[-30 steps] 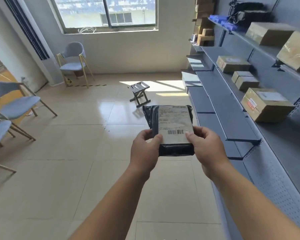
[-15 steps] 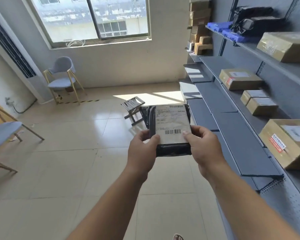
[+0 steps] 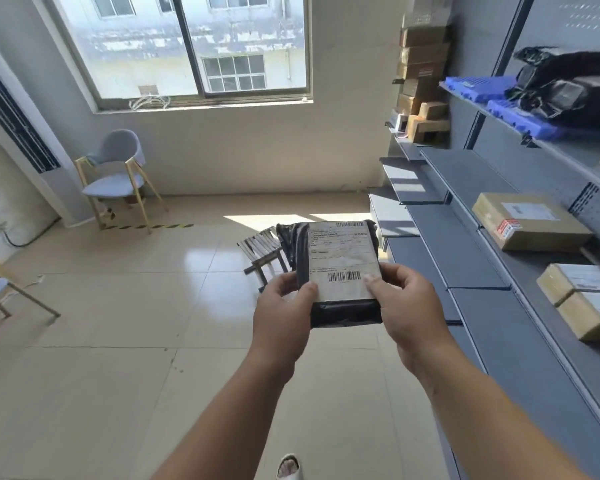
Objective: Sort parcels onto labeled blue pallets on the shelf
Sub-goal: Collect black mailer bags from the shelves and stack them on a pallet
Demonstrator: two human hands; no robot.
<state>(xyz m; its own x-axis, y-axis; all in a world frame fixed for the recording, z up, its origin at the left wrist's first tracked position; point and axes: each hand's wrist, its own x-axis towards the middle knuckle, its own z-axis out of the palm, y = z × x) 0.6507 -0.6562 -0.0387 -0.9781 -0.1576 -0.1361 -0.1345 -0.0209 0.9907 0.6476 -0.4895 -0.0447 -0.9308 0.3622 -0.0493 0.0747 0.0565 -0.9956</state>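
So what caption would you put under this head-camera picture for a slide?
Left hand and right hand hold a black labelled parcel beside grey shelves with blue pallets up top.

Two blue pallets [image 3: 478, 87], one stool [image 3: 262, 252], one window [image 3: 201, 46].

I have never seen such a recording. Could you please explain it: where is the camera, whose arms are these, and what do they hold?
There is no machine here. The camera sits on a person's head and looks forward and down, so both bare arms are that person's own. The left hand and the right hand grip a black parcel by its lower part, with its white barcode label facing the camera. On the right stands a grey shelf. It carries cardboard boxes and, higher up, blue pallets with black bags on them. A small folding stool stands beyond the parcel.
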